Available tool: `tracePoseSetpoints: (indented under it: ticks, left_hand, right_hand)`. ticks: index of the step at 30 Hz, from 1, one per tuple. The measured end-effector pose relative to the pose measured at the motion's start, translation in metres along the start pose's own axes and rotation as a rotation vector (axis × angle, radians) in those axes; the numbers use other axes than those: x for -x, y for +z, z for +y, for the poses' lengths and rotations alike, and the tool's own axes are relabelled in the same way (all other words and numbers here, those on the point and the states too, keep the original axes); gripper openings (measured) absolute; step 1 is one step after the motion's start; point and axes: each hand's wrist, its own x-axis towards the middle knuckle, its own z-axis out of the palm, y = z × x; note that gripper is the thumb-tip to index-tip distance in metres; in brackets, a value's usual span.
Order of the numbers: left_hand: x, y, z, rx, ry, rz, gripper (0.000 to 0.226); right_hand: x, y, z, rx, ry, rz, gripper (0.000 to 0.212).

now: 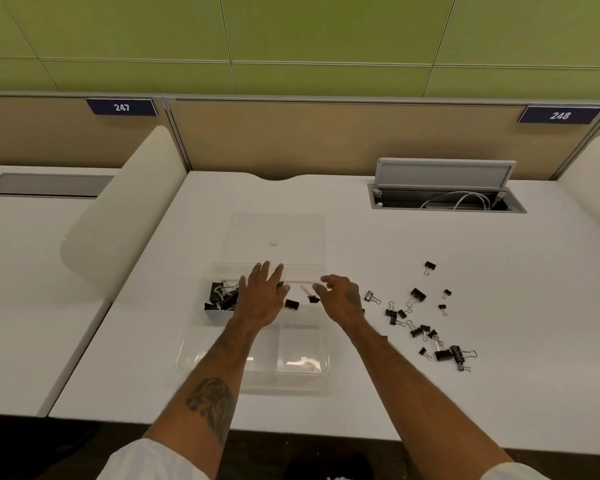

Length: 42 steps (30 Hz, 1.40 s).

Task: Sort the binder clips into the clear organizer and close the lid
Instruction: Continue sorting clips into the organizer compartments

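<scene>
Several binder clips [222,297] sit in the clear organizer [253,368], more [426,332] lie scattered right on the desk [499,393]; my left hand [262,299] spreads open, right hand [340,299] loosely curled, empty, likely releasing clips.

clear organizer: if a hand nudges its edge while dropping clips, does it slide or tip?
Likely slides rather than tips: the clear organizer is wide, shallow and sits flat on the smooth white desk. Probably light, being thin clear plastic with most compartments empty; the binder clips fill only its far-left compartment. The open lid, lying flat behind, may drag along.
</scene>
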Motion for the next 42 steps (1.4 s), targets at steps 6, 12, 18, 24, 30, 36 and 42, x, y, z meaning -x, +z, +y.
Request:
tracePoseSetpoints:
  ticks: [6,12,18,24,30,36,42]
  left_hand:
    - [-0.001,0.000,-0.004,-0.053,0.052,-0.004,0.066]
    - [-0.012,0.013,0.019,-0.076,0.119,-0.021,0.069]
    - [-0.022,0.025,0.063,-0.055,0.211,-0.051,0.069]
    - [-0.030,0.046,0.106,-0.055,0.284,-0.060,0.091]
    - [-0.025,0.059,0.146,-0.040,0.397,-0.136,0.051]
    - [-0.019,0.066,0.163,-0.080,0.385,-0.278,0.043]
    - [-0.013,0.076,0.172,-0.212,0.432,-0.359,0.066]
  right_hand:
    - [0.002,-0.014,0.015,0.281,-0.042,0.053,0.064]
    - [0.014,-0.040,0.045,0.510,-0.049,0.085,0.067]
    - [0.009,-0.081,0.085,0.589,0.006,0.149,0.058]
    - [-0.005,-0.127,0.129,0.651,0.045,0.144,0.052]
    - [-0.026,-0.152,0.150,0.702,0.033,0.040,0.058]
    - [-0.042,-0.163,0.148,0.802,-0.111,-0.074,0.069]
    - [-0.055,-0.162,0.152,1.018,-0.251,-0.106,0.058]
